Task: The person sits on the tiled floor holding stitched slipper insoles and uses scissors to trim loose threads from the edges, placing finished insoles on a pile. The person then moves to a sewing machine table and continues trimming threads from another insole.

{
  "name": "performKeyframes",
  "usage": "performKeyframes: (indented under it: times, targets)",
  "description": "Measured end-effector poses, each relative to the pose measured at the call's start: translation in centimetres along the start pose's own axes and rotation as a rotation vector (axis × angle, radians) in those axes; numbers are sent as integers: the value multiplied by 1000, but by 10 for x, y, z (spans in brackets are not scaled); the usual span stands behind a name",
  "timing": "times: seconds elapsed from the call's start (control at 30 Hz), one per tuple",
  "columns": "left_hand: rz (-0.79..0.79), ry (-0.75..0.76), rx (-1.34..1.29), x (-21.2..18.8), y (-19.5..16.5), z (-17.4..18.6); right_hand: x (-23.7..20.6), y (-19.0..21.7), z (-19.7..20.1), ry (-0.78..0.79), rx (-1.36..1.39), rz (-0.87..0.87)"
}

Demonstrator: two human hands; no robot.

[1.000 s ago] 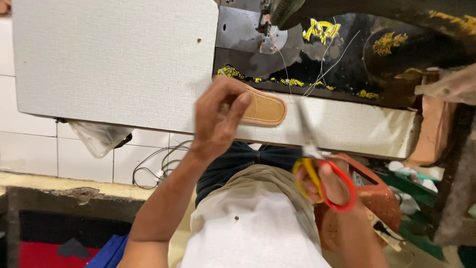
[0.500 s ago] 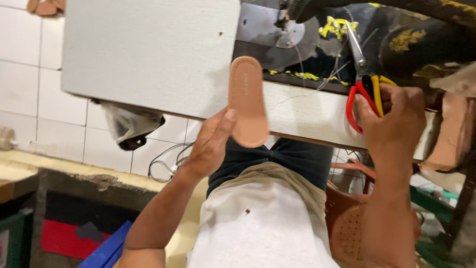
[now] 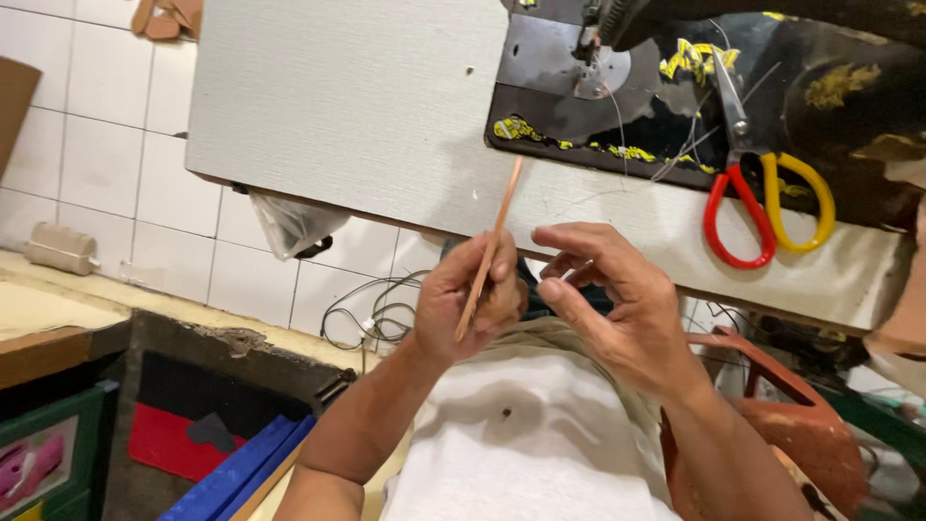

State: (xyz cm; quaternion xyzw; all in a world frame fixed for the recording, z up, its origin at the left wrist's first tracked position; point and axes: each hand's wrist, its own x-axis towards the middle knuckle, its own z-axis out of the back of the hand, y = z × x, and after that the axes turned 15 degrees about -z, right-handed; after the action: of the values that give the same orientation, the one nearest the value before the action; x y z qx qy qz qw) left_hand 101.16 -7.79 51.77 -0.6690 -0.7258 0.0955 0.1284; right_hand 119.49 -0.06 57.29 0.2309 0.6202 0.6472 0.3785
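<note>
At centre frame, left hand: grip clamped on a thin tan insole, seen edge-on, fingers wrapped round its lower half. Insole stands nearly upright, tilted slightly right, its upper tip overlapping the front edge of the grey worktop.

Right hand: just right of the left hand, fingers apart and loosely curled, holding nothing; fingertips near the insole, contact not clear.

Lower centre: the person's white shirt, both forearms running down to the bottom edge.

Upper right: black sewing machine with yellow decoration, mounted on the worktop. Scissors, one red handle and one yellow, lie on the machine base and the worktop edge, blades pointing up-frame, well apart from both hands.

Below the worktop, centre left: clear plastic bag hanging at the underside; looped cable against the white tiled wall.

Lower right: reddish-brown plastic chair.

Lower left: blue boards leaning beside a dark opening.
</note>
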Motion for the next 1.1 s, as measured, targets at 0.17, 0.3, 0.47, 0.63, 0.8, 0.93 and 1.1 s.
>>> performKeyframes:
  times: [0.17, 0.3, 0.47, 0.63, 0.8, 0.93, 1.1]
  targets:
    - [42, -73, -63, -5, 4, 13, 7, 16, -10, -47, -123, -7]
    - [-76, -258, 267, -1, 10, 15, 2, 17, -14, -6, -30, 20]
    - [-271, -125, 966, -1, 4, 9, -1, -6, -11, -111, -43, -150]
    - [-252, -74, 1172, 11, 0, 4, -10, -43, 16, -218, 194, -71]
    - [-177, -96, 1125, 39, -5, 3, -10, -59, 66, -671, -127, -187]
    - [-199, -70, 1214, 51, -4, -3, -9, -50, 71, -647, -181, -90]
    - [-113, -81, 1509, 43, 13, -17, -1, -32, 43, -479, -319, -34]
